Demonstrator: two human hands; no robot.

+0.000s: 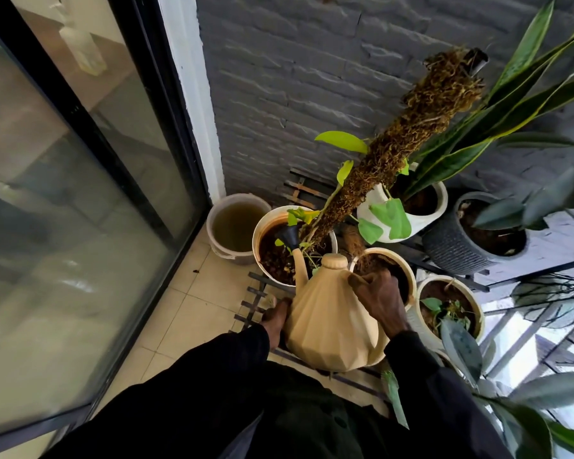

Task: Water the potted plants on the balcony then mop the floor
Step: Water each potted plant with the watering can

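Note:
A beige ribbed watering can (328, 313) is tipped forward, its dark rose (289, 236) over the wet soil of a cream pot (262, 226) holding a tall moss pole (395, 150) with light green leaves. My right hand (380, 299) grips the can's handle at the top right. My left hand (274, 318) supports the can's lower left side, mostly hidden behind it. Two more cream pots stand to the right: one (408, 263) behind my right hand and one (478, 313) with a small plant.
A bucket of murky water (236, 226) stands in the corner by the glass sliding door (80, 200). A white pot (441, 197) with a snake plant and a dark ribbed pot (448, 240) sit on a metal rack by the grey brick wall. Tiled floor lies at left.

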